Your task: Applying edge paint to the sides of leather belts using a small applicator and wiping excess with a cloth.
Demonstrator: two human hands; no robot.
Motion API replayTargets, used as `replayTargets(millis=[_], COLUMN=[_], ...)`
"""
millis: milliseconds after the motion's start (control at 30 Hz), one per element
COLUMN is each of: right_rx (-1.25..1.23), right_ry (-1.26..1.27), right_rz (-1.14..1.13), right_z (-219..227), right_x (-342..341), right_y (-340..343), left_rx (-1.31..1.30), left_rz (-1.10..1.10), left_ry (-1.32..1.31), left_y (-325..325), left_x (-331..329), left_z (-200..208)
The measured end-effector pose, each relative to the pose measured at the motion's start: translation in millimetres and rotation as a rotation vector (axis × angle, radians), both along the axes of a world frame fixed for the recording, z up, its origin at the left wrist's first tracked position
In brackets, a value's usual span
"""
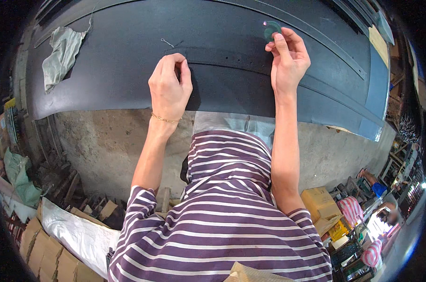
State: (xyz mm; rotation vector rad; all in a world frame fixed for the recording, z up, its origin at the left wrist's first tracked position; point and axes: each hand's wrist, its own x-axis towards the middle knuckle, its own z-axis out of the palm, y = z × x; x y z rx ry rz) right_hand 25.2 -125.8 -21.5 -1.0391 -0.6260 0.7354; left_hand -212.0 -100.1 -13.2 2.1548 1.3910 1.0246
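My left hand (170, 83) is closed in a pinch over the dark tabletop, with a thin chain bracelet at the wrist. What its fingertips hold is hidden. Just beyond the knuckles lies a small wire loop (166, 42). A black strap (215, 58) with small punched holes runs rightward from beside those fingers. Farther right, my right hand (289, 58) is raised, palm turned partly up. Its thumb and fingers grip a translucent green rounded piece (271, 31), whose exact kind I cannot make out.
A crumpled grey-green cloth (62, 55) lies at the table's left. Long dark strips (335, 52) cross the dark table surface (109, 89). Below are the concrete floor (114, 141), cardboard boxes (46, 254) at lower left and a yellow-brown carton (318, 204) at right.
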Motion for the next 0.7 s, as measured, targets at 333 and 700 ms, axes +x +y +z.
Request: replayTargets(millis=[333, 700], right_rx=[-0.127, -0.149], right_ry=[-0.189, -0.488], right_rz=[-0.027, 0.285], right_z=[19, 2], right_x=[-39, -76], right_y=[17, 36], left_rx=[-0.207, -0.392], left_rz=[0.097, 0.112], left_ry=[-0.001, -0.117], left_y=[-14, -11], left_x=[4, 4], left_z=[15, 19])
